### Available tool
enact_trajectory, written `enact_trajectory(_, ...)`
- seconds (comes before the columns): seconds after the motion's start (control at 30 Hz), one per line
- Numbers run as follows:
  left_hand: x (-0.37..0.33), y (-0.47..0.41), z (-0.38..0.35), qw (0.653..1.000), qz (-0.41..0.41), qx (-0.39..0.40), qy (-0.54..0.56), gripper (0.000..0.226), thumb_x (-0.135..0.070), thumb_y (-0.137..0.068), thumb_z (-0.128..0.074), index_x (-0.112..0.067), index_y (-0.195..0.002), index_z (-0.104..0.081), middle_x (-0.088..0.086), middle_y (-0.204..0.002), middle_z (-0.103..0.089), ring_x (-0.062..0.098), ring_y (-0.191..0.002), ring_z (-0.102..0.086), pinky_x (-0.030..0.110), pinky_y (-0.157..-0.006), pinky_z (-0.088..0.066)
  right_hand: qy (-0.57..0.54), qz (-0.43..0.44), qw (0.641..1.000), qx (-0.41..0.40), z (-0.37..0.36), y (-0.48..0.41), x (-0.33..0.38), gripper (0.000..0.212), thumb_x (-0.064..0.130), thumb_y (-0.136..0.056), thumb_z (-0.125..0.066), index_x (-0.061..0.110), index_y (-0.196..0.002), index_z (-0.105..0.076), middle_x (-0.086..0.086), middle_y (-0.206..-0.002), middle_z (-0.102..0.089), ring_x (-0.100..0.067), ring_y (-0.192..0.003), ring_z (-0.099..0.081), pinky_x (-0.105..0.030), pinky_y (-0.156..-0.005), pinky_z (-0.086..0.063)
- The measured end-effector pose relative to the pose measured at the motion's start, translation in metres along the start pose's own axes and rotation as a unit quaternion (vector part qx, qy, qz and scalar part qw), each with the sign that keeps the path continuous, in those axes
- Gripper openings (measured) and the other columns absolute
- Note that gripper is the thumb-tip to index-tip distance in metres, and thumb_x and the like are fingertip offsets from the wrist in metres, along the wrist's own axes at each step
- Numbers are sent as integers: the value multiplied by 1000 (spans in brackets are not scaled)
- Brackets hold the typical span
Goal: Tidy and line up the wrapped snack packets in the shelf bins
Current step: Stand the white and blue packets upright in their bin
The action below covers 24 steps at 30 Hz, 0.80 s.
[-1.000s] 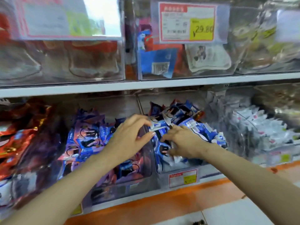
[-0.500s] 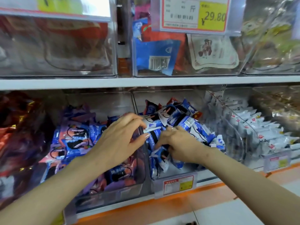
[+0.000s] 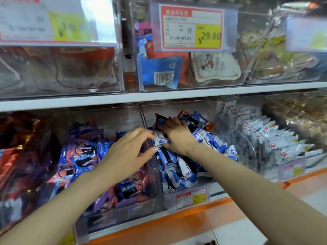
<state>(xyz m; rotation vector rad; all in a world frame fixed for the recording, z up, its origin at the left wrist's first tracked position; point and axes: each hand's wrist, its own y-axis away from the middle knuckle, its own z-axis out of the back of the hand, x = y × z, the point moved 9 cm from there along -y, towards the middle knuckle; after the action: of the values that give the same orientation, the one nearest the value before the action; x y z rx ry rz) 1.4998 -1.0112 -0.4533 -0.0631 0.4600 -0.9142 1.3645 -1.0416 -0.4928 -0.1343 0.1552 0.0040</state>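
Observation:
A clear shelf bin on the lower shelf holds a loose heap of blue-and-white snack packets. My right hand lies on top of the heap toward the back, fingers curled round packets there. My left hand hovers over the divider between this bin and the left one, its thumb and fingertips pinching a white-and-blue packet at the heap's left edge. The neighbouring bin to the left is filled with purple-and-blue packets.
To the right stands a bin of white packets with a price label. Dark red packets fill the far-left bin. The upper shelf carries more clear bins and a 29.80 price tag. An orange shelf edge runs below.
My right hand has moved from the front of the blue-and-white heap up toward its back. My left hand stays at the divider. The camera has moved closer.

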Motion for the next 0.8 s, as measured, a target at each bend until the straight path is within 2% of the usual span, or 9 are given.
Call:
enact_trajectory(0.07, 2, 3, -1, 1000, -2, 10, 3, 68, -71, -76, -16, -34, -124, -46, -21, -135, -39, 4, -109, -53, 30, -97, -41, -15, -4, 1000, -15, 6, 1, 0, 61, 44, -82, -60, 23, -137, -44, -4, -136, -44, -26, -130, -29, -38, -107, -19)
enact_trajectory(0.17, 3, 6, -3, 1000, -4, 21, 2, 50, -60, -89, -33, -34, -130, -43, -20, -143, -34, 3, -123, -43, 27, -104, -33, -165, -20, 986, -31, 34, 15, -11, 56, 44, -78, -68, 21, -128, -54, -3, -123, -56, -22, -115, -46, -31, -96, -37)
enact_trajectory(0.27, 5, 7, -4, 1000, -16, 20, -6, 44, -53, -94, -36, -33, -133, -41, -19, -146, -32, 2, -133, -30, 27, -109, -25, -318, 9, 942, 109, 38, 52, -13, 40, 32, -75, -77, 21, -108, -59, 6, -101, -60, -11, -94, -54, -20, -78, -41)
enact_trajectory(0.33, 6, 7, -5, 999, -25, 21, -7, 60, -66, -86, -25, -33, -133, -41, -19, -146, -32, 3, -133, -30, 27, -108, -25, -295, 21, 925, 237, 17, 82, -9, 38, 32, -74, -79, 19, -105, -62, 5, -97, -62, 1, -89, -54, -16, -77, -41)
enact_trajectory(0.37, 6, 7, -4, 999, -26, 20, -8, 68, -68, -81, -16, -33, -133, -41, -19, -146, -32, 3, -133, -31, 27, -108, -25, -282, 26, 925, 255, 7, 90, -10, 34, 33, -74, -78, 19, -102, -64, 5, -97, -63, 6, -87, -53, -12, -76, -41)
enact_trajectory(0.47, 4, 7, -3, 999, -28, 14, -15, 74, -67, -77, -11, -30, -132, -43, -16, -146, -34, 5, -132, -32, 27, -107, -24, -319, 6, 942, 102, 17, 74, -26, 19, 30, -78, -75, 26, -93, -67, 4, -93, -63, -8, -85, -59, -25, -77, -48)
enact_trajectory(0.57, 3, 5, -3, 999, -15, 26, -19, 58, -63, -89, -23, -29, -132, -42, -15, -147, -34, 6, -133, -31, 27, -108, -22, -266, -27, 963, -42, 39, 44, -47, 38, 29, -82, -71, 19, -118, -63, -2, -115, -63, -19, -102, -60, -31, -87, -47)
enact_trajectory(0.7, 2, 4, -3, 999, -8, 35, -24, 42, -48, -96, -35, -29, -133, -41, -16, -148, -31, 5, -133, -30, 27, -110, -20, -88, 12, 994, 57, 3, 15, -26, 76, 49, -79, -68, 32, -144, -33, -1, -150, -33, -27, -138, -26, -43, -112, -24)
enact_trajectory(0.8, 4, 6, -4, 999, -10, 40, -13, 44, -51, -95, -34, -31, -134, -40, -18, -148, -30, 3, -133, -29, 26, -110, -20, -38, -9, 995, 87, -13, 15, -17, 73, 53, -80, -64, 35, -143, -32, -2, -151, -30, -28, -140, -20, -46, -114, -11)
